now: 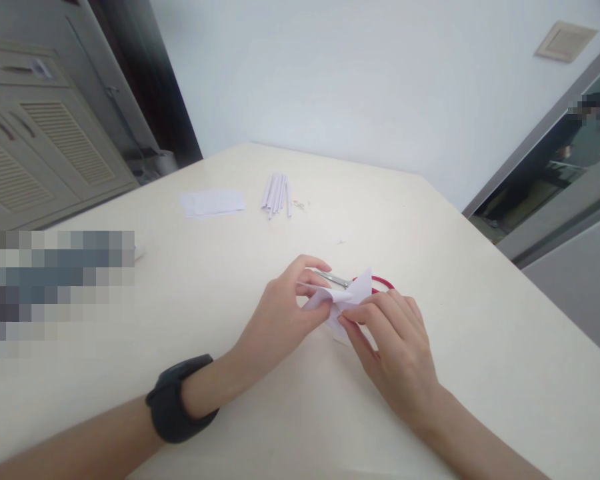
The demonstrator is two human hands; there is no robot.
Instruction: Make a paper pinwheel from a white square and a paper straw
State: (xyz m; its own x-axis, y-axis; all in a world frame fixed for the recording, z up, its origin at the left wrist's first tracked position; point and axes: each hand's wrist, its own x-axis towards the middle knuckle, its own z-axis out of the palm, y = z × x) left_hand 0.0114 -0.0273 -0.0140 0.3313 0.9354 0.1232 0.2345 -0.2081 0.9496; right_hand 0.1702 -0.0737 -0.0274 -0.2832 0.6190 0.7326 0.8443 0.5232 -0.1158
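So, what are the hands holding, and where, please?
A small folded white paper piece, left hand pinching its left side, right hand its lower edge.

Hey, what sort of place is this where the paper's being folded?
Probably a room in a home: louvred cabinets at the side, a cream table with paper strips and scissors, where the left hand and right hand pinch a folded paper.

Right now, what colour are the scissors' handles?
Red: the scissors handles show in the head view, behind the paper.
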